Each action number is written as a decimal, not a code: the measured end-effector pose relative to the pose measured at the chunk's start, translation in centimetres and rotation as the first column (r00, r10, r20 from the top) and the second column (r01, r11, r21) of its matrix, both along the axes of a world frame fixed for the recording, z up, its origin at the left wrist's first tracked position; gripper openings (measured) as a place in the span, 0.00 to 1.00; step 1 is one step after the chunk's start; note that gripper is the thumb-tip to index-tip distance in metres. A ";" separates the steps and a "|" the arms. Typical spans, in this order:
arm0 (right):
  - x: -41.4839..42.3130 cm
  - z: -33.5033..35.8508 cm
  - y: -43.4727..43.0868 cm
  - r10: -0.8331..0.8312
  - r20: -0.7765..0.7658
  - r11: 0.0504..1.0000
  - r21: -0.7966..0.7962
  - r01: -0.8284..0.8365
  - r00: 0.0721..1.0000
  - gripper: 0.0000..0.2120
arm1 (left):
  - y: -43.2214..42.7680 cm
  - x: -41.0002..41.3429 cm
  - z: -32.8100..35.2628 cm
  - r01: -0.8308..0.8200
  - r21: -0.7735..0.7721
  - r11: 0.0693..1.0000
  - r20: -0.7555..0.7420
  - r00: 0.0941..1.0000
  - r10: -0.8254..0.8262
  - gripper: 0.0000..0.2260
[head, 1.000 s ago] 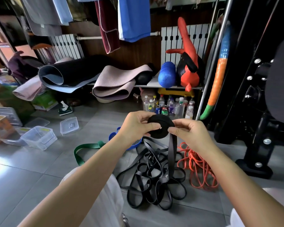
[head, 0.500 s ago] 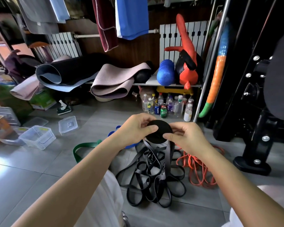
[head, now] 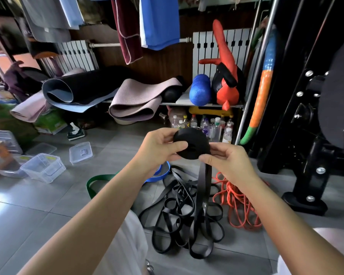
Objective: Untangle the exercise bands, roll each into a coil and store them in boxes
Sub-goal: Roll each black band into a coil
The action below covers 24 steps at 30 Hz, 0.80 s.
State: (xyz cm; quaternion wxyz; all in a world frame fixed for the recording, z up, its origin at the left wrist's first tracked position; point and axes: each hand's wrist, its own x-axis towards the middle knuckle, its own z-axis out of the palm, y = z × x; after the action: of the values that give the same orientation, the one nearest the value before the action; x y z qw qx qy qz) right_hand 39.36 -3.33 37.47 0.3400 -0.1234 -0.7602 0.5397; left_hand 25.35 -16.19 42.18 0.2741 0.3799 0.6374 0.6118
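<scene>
Clear boxes [head: 43,167] sit toward the floor's left edge. The left hand [head: 157,147] pinches the black coil [head: 192,143] in mid-air, thumb on its face; the right hand [head: 228,161], touching the coil's right rim, pinches the loose tail [head: 205,185], which hangs straight down to the heap [head: 187,215] below

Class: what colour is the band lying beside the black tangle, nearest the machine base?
Orange band, in the head view.

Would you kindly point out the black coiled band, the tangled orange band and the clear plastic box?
Black coiled rubber band [head: 195,137]: head view, flat face.
Tangled orange band [head: 239,203]: head view, middle loops.
Clear plastic box [head: 37,173]: head view, front wall.
</scene>
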 end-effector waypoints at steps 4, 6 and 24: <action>-0.7 0.6 0.0 -0.039 -0.078 0.991 -0.134 0.028 0.996 0.13 | 0.2 0.3 -0.5 0.029 0.123 0.992 0.306 0.950 -0.066 0.09; -0.8 1.1 0.2 -0.052 -0.068 0.992 -0.116 0.044 0.996 0.12 | 0.2 0.5 -0.7 0.054 0.106 0.993 0.356 0.930 -0.088 0.09; 0.3 0.8 -0.5 0.016 0.030 0.998 -0.066 -0.014 0.999 0.16 | -0.5 -1.1 0.9 0.090 -0.088 0.992 -0.135 0.986 -0.102 0.14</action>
State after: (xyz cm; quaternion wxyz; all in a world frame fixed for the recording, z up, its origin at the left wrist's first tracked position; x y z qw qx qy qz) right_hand 39.69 -3.84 38.24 0.3203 -0.1373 -0.7478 0.5651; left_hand 24.28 -16.73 43.05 0.2735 0.4403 0.6603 0.5435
